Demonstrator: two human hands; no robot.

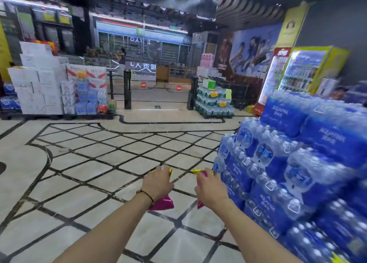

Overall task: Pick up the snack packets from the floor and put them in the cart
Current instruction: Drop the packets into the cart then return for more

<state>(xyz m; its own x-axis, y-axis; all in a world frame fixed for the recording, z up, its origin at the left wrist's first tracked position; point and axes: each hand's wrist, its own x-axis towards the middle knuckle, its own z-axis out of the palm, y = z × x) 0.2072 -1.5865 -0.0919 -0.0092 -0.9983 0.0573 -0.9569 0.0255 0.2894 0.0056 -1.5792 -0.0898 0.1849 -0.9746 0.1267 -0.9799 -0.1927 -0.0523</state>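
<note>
My left hand (157, 182) grips a pink snack packet (163, 203) with gold ends; its lower part hangs below my wrist. A second pink and gold snack packet (202, 173) is held by my right hand (210, 189), and most of it is hidden behind the fingers. Both hands are held out in front of me above the tiled floor (89, 163). No cart is in view.
A tall stack of blue bottled-water packs (297, 163) stands close on my right. More water packs and white cartons (39, 88) line the far left. Entry gates with black posts (127, 88) stand ahead, a drinks fridge (297, 72) at the far right.
</note>
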